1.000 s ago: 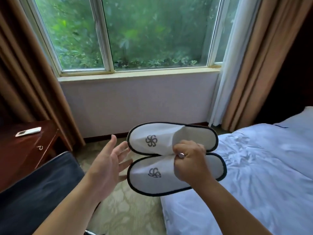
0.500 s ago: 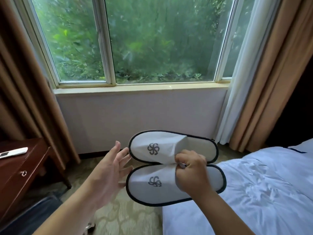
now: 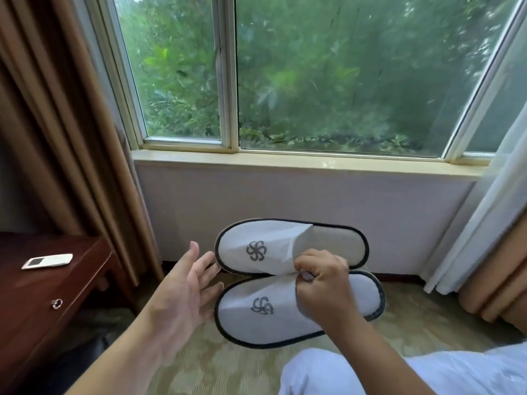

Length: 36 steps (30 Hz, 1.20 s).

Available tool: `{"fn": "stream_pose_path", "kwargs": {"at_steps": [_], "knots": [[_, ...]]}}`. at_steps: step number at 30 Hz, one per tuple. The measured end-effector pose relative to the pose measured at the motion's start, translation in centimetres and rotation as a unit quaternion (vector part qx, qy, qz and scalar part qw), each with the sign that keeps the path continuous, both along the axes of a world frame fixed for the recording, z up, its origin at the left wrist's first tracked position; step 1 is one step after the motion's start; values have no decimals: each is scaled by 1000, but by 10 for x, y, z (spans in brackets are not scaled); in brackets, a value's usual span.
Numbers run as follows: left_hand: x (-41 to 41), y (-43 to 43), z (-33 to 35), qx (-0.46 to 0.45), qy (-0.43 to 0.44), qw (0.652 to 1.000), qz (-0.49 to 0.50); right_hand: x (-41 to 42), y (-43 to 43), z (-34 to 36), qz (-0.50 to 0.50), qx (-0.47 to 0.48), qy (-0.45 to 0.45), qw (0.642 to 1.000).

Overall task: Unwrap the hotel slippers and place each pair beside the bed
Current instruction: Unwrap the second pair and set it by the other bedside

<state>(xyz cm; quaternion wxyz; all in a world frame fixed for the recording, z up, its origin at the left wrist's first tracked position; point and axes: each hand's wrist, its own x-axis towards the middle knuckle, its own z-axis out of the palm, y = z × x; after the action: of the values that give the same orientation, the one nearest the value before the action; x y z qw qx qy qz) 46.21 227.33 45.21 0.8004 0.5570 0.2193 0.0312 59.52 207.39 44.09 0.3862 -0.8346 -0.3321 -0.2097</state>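
Slippers (image 3: 273, 252), a white pair with dark trim, hang in the air at mid-frame, one above the other, toes toward 9 o'clock, soles facing away from me. My right hand (image 3: 322, 283) pinches both at once where their uppers meet. My left hand (image 3: 182, 295) is flat and spread at 9 o'clock of the pair, fingertips by the toe of the upper slipper; I cannot tell whether they touch it. I see no wrapper on them, so I judge the unwrapping of this pair done and the setting down to be the step in hand. The bed (image 3: 427, 374) shows at 5 o'clock, with carpet (image 3: 228, 366) just beside its edge at 6 o'clock. To do this well, I would bring the flat left hand under the toes so the single pinch does not let one slipper slide out, turn the soles down, lower the pair to that strip of carpet, and release only once both lie flat, side by side, near the bed. The table (image 3: 42, 295) at 8 o'clock is well apart and no concern.
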Motion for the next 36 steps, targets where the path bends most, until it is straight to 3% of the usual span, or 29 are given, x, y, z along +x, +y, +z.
{"fn": "stream_pose_path", "kwargs": {"at_steps": [5,15,25,36], "knots": [[72,46,-20,-32,27,999,1,65,45,-18,-12,-17,16,1000],[272,118,-10,-14,41,992,-118,214,86,-13,-120,-18,24,992],[455,100,-6,20,60,976,-208,343,64,-31,-232,-13,11,973],[642,47,-4,79,46,966,-241,514,18,-34,-257,-20,6,966]]}}
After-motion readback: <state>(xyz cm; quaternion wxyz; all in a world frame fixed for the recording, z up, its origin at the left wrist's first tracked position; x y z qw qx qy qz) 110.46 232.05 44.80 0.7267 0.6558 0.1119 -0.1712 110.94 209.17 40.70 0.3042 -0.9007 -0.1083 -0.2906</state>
